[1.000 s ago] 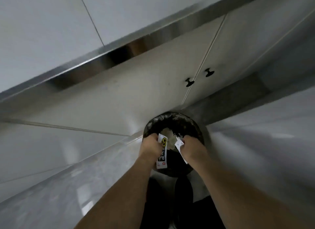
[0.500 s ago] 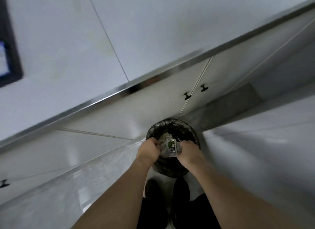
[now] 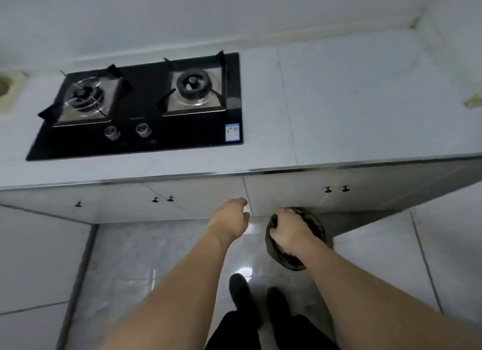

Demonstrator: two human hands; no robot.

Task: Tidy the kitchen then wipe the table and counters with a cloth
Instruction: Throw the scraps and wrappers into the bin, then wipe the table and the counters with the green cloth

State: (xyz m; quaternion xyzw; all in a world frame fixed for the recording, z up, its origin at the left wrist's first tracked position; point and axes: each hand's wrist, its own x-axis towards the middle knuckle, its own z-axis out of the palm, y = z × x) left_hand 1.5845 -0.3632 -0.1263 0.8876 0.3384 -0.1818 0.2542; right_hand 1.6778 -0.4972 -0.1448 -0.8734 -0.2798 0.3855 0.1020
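Bin (image 3: 292,256), black-lined, stands on the floor against the cabinet fronts (image 3: 198,206), under the counter (image 3: 365,102). Wrappers held over it half a second ago are gone from both hands; likely dropped inside, so the rubbish step looks finished. Right hand (image 3: 288,231) now curls over the bin's rim, gripping the liner. Left hand (image 3: 232,219) has pulled away to the left, fingers relaxed, holding nothing. View has lifted: a two-burner gas hob (image 3: 140,107) shows, set in the counter. No cloth in sight. Wiping must work around the hob's raised pan supports.
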